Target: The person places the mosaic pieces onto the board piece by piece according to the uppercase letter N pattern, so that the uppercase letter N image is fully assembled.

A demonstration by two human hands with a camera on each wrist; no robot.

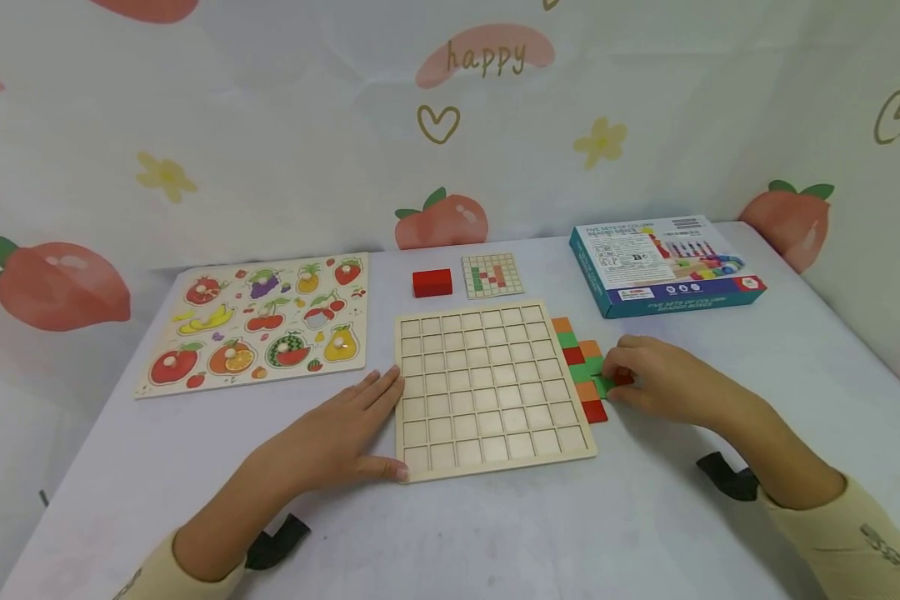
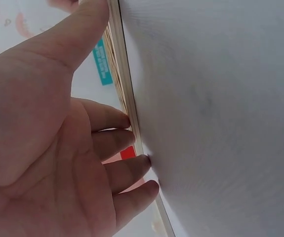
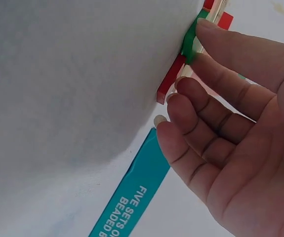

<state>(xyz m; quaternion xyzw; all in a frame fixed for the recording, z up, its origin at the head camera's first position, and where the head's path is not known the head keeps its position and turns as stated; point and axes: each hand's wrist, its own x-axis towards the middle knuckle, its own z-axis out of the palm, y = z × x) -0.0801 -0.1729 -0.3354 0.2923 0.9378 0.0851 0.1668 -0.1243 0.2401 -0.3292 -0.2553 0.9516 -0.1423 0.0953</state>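
A pale wooden grid board (image 1: 492, 390) lies flat on the white table, its square cells bare. My left hand (image 1: 348, 433) rests at the board's left edge, fingers spread along it and thumb at the near left corner; the fingertips (image 2: 144, 160) touch the edge in the left wrist view. Orange, green and red square tiles lie in a cluster along the board's right edge, among them a red tile (image 1: 594, 412). At that cluster my right hand (image 1: 663, 379) pinches a green tile (image 3: 191, 39) between thumb and forefinger. Another red tile (image 3: 171, 79) lies beside it, partly under the hand.
Behind the board are a red block (image 1: 432, 283) and a small pattern card (image 1: 492, 276) with a coloured grid. A fruit peg puzzle (image 1: 258, 321) lies at the left. A teal and white box (image 1: 663, 265) stands at the back right, near the patterned backdrop (image 1: 307, 125).
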